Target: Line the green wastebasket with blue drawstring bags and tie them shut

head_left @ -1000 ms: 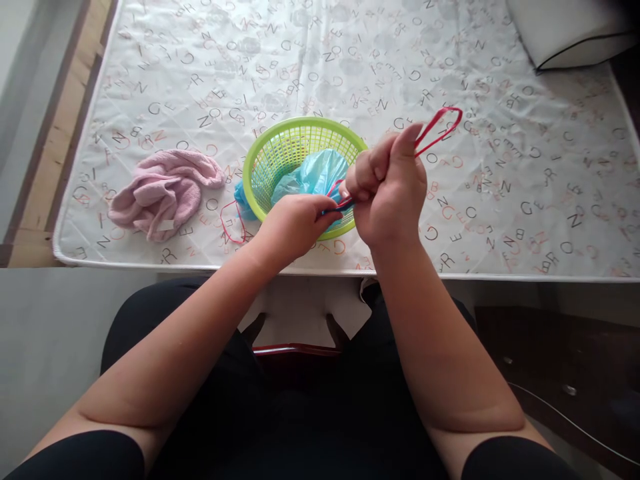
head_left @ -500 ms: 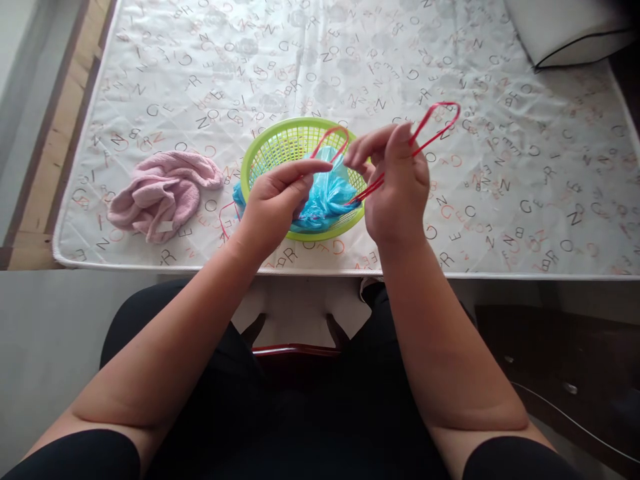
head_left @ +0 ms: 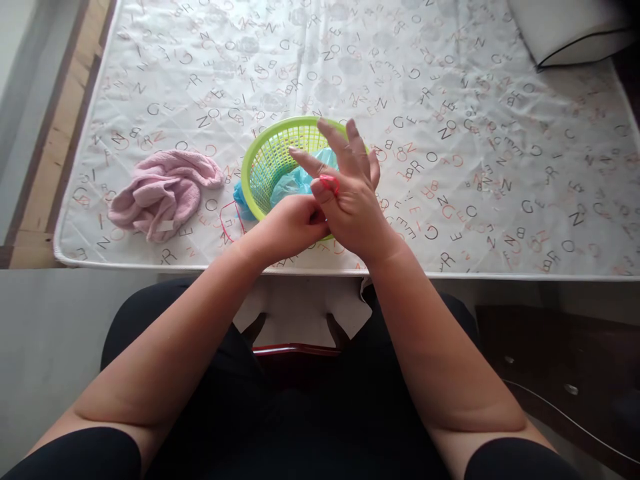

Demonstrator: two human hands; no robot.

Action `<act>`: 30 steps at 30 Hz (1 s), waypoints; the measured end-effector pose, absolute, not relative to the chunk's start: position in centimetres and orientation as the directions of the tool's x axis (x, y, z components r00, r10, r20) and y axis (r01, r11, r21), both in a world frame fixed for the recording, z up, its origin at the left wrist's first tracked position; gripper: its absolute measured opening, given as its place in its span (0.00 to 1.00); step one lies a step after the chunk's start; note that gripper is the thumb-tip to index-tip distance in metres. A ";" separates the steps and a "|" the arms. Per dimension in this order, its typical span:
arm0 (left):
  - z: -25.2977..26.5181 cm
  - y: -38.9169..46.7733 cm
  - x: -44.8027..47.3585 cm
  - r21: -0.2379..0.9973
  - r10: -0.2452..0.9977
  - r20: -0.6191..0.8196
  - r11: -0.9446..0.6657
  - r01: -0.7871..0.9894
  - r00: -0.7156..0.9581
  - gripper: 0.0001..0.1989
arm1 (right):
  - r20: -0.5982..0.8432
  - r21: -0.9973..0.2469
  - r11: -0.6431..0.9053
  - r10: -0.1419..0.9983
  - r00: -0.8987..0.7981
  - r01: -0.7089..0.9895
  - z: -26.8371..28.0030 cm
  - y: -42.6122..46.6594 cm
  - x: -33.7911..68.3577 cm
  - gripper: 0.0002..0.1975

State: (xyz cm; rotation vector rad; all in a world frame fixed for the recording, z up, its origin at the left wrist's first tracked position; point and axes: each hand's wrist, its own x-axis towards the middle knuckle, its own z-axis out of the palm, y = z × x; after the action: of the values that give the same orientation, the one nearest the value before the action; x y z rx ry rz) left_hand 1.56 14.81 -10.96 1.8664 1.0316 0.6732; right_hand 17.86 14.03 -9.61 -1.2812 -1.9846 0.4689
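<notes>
A light blue plastic bag (head_left: pixel 295 187) lies in a green mesh basket (head_left: pixel 253 143) near the table's front edge. My left hand (head_left: pixel 293 223) is closed in front of the basket, its fingertips tucked under my right hand; what it grips is hidden. My right hand (head_left: pixel 353 190) overlaps it, its fingers spread over the basket's right side. A red drawstring (head_left: pixel 329 181) is looped about the thumb of that hand. More blue plastic (head_left: pixel 243 200) with a thin red string (head_left: pixel 229 223) sits just left of the basket.
A crumpled pink towel (head_left: pixel 165 193) rests at the left of the table. The table (head_left: pixel 500 200) has a white cover printed with letters. At the far right corner stands a pale object with a dark edge (head_left: pixel 575 33).
My right hand has moved left and down onto my left hand, and its fingers have spread. The long red loop that stuck out to the right now shows only around the thumb.
</notes>
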 end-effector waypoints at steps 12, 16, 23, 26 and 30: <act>-11.3 15.7 0.8 0.980 0.908 0.090 -0.155 0.128 0.409 0.22 | 0.123 -0.868 0.250 0.945 -0.302 0.430 -7.8 15.5 21.7 0.28; -11.6 15.8 0.9 0.988 0.918 0.096 -0.135 0.073 0.385 0.22 | 0.051 -0.930 0.155 0.952 -0.300 0.333 -8.0 15.6 22.0 0.23; -11.8 16.0 1.3 0.996 0.931 0.041 -0.067 0.060 0.364 0.14 | -0.048 -0.949 0.091 0.904 -0.424 0.301 -8.9 15.6 23.0 0.20; -12.2 16.2 1.3 0.997 0.939 -0.001 -0.026 0.072 0.345 0.12 | -0.020 -0.936 0.114 0.928 -0.373 0.333 -8.6 15.6 23.3 0.16; -12.8 16.3 1.1 0.998 0.944 -0.042 0.021 0.067 0.326 0.15 | 0.077 -0.932 0.157 0.967 -0.244 0.328 -8.4 15.8 23.3 0.16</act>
State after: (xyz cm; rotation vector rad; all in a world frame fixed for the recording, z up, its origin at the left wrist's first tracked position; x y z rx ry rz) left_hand 1.14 16.28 -12.81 1.3707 1.0179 0.9071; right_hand 23.31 15.81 -8.44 -1.2515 -1.6968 1.0955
